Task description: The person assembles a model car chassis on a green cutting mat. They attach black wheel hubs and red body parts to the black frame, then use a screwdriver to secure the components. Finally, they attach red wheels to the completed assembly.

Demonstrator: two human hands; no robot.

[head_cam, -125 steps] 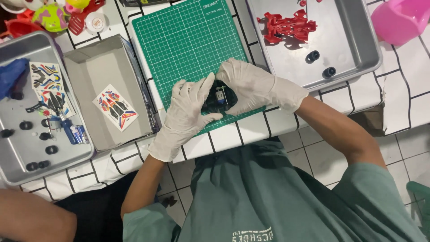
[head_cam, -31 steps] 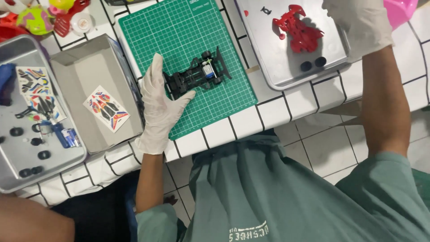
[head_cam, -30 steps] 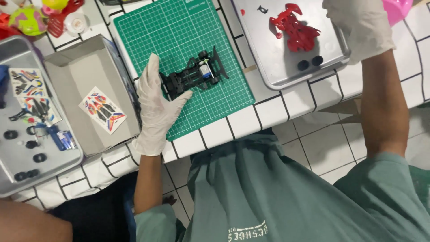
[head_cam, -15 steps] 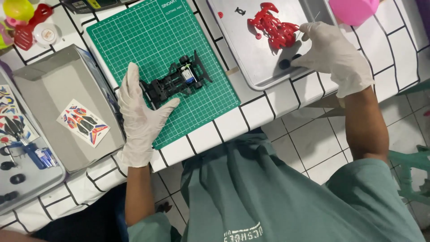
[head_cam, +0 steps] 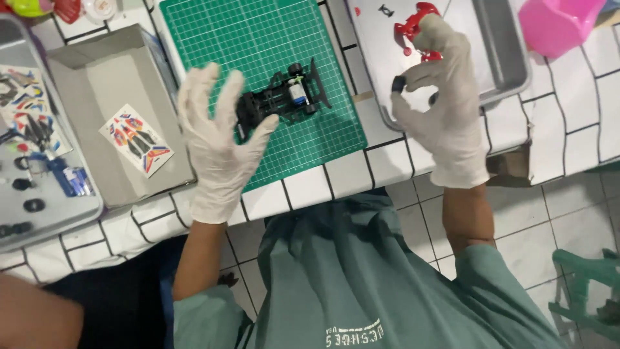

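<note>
A black toy car chassis (head_cam: 282, 99) lies on the green cutting mat (head_cam: 252, 39). My left hand (head_cam: 216, 139), in a white glove, hovers beside the chassis with fingers spread, its thumb near the chassis end. My right hand (head_cam: 442, 106), also gloved, pinches a small black wheel (head_cam: 399, 83) between thumb and forefinger over the edge of a metal tray (head_cam: 500, 58). A red car body shell (head_cam: 413, 22) lies in that tray, partly hidden behind my right hand.
A grey open box (head_cam: 84, 77) holding a sticker sheet (head_cam: 136, 139) sits left of the mat. A metal tray (head_cam: 39, 220) at far left carries small black parts and stickers. A pink container (head_cam: 555, 22) stands at top right. The tiled table's front edge runs below.
My right hand came back from the far tray, picked a small black wheel out of it and lifted it. My left hand rose off the chassis and spread its fingers.
</note>
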